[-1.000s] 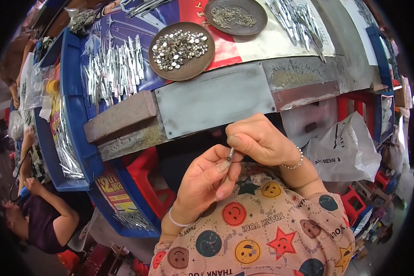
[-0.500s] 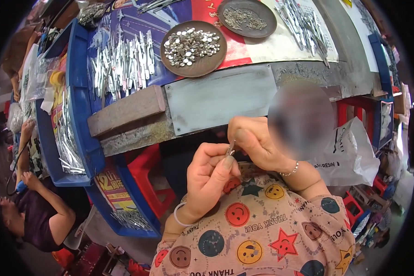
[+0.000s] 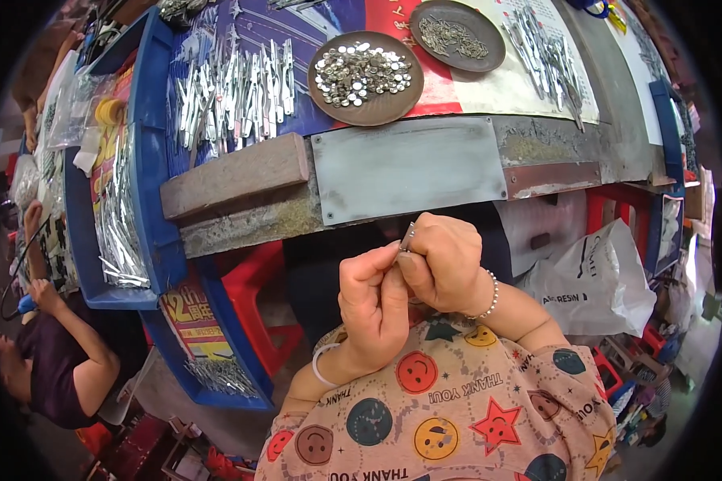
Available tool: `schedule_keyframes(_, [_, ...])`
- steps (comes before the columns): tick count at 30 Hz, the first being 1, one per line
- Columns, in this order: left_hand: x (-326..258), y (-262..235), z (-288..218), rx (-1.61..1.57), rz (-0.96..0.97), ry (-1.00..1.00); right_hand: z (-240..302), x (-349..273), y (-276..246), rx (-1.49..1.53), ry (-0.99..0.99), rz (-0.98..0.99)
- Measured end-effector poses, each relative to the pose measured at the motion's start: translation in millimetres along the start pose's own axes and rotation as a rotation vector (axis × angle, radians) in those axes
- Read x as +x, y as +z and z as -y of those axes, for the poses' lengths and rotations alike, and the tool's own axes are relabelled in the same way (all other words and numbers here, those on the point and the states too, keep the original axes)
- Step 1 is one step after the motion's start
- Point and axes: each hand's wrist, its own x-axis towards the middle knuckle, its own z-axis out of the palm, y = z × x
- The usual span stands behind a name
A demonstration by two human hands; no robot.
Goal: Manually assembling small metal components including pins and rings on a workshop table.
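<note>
A small thin metal piece (image 3: pixel 408 235) is pinched between my two hands, just below the bench's front edge. My left hand (image 3: pixel 373 305) is closed, its thumb and fingertips against the lower end of the piece. Curled over the upper end, my right hand (image 3: pixel 445 260) touches the left fingertips. Fingers cover most of the piece, so its exact kind cannot be made out. Beyond the hands, a grey metal plate (image 3: pixel 409 172) is fixed to the bench edge. A brown dish (image 3: pixel 365 117) behind it holds many small shiny discs.
Another brown dish (image 3: pixel 464 65) holds tiny slim metal parts. Silver metal strips (image 3: pixel 237 96) lie left, with another pile (image 3: pixel 547 60) right. A wooden block (image 3: pixel 237 178) sits on the edge. Blue trays (image 3: pixel 164 232), a red stool (image 3: pixel 257 293) and a white bag (image 3: pixel 594 280) stand around; a person (image 3: pixel 64 353) works left.
Both hands have drawn together and the right hand has come slightly lower, its fingers curling further over the metal piece. The view has shifted a little, so the bench items sit differently.
</note>
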Motion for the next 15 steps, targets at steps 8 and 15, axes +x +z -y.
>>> schedule_keyframes(8, [-4,6,7,-0.089,-0.035,-0.111,2,0,-8,0.059,0.349,0.152])
schedule_keyframes(15, [0,8,5,-0.05,-0.019,-0.046,-1,-1,-2,0.069,0.157,-0.022])
